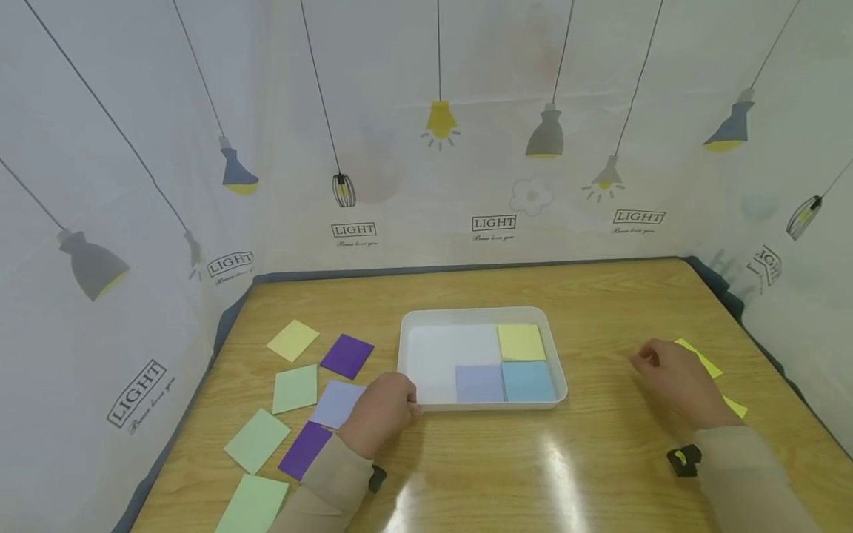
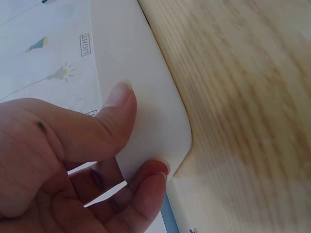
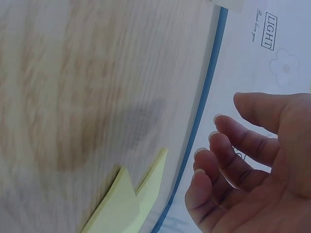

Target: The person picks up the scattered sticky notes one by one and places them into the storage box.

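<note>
Curtained booth (image 1: 266,178), lamp-print cloth (image 1: 426,178), wooden tabletop (image 1: 486,466)

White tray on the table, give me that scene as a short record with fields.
tray: white, on wooden table
in tray: yellow square back right; blue square front right; lavender square left of blue
left of tray: three green squares, two purple squares, one pale yellow square, another lavender square
right of tray: two bright yellow squares, partly hidden in head view
left hand: grips tray's front left corner
right hand: empty, near the bright yellow squares
</note>
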The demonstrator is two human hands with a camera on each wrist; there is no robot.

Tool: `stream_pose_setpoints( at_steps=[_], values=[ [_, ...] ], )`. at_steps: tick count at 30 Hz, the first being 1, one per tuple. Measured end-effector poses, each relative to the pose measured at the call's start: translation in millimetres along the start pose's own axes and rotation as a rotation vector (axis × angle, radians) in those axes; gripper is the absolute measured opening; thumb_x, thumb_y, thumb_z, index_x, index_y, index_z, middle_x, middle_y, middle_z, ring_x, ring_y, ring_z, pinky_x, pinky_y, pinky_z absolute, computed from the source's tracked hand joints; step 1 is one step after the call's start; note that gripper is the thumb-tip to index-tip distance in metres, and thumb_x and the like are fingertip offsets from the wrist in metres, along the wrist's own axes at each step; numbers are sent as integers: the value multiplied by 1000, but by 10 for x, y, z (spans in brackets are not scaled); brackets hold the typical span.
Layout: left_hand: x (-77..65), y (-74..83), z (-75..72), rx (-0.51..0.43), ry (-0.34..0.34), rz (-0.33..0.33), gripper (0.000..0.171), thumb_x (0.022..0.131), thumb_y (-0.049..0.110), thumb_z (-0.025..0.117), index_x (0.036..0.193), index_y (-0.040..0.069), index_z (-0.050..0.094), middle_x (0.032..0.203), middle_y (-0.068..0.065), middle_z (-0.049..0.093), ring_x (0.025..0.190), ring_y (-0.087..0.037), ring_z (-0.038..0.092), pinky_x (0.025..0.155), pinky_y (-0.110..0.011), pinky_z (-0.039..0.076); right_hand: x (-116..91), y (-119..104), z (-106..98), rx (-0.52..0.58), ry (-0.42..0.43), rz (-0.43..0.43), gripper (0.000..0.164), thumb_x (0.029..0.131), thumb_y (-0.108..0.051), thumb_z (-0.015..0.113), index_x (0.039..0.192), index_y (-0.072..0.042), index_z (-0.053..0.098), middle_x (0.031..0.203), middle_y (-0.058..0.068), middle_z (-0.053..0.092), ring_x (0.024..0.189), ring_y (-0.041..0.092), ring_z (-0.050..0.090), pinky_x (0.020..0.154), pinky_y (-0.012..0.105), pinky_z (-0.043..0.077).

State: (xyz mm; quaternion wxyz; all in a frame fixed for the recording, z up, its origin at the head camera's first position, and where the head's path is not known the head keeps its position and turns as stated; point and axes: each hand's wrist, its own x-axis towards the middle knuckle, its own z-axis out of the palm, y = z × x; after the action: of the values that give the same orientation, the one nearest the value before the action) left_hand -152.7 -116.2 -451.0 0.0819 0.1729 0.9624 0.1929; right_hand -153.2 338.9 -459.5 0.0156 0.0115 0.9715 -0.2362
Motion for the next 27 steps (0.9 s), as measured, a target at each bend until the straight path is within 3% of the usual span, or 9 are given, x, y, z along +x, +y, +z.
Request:
stream_pose_setpoints(
  at_steps=[6, 13, 17, 27],
  values=[
    [-4, 2, -2, -5, 1, 1, 21, 84, 12, 78, 66, 9, 68, 73, 0, 64, 68, -14, 53, 67, -32, 50, -30, 102, -28, -41, 35, 2, 38, 103, -29, 55, 106, 8, 62, 96, 26, 66, 81, 33, 62, 69, 48, 51],
    [-2, 0, -10, -17, -11, -9, 22, 85, 11, 78, 65, 10, 67, 72, 1, 62, 67, -13, 51, 65, -30, 49, -75, 175, -109, -52, -11, 53, 49, 104, -35, 53, 111, 13, 61, 100, 30, 66, 83, 37, 63, 70, 49, 52],
    [1, -1, -13, -22, -12, -15, 23, 85, 11, 77, 65, 10, 68, 72, 1, 62, 67, -13, 52, 66, -31, 49, -96, 217, -146, -50, -39, 65, 49, 104, -32, 52, 116, 15, 59, 107, 35, 64, 91, 45, 63, 71, 51, 52],
    [3, 2, -8, -4, -23, -28, 24, 85, 12, 78, 65, 10, 66, 71, 1, 61, 67, -14, 51, 66, -31, 48, -152, 360, -188, -56, -45, 83, 50, 104, -32, 54, 115, 17, 57, 108, 37, 62, 91, 46, 61, 71, 51, 51]
  ],
)
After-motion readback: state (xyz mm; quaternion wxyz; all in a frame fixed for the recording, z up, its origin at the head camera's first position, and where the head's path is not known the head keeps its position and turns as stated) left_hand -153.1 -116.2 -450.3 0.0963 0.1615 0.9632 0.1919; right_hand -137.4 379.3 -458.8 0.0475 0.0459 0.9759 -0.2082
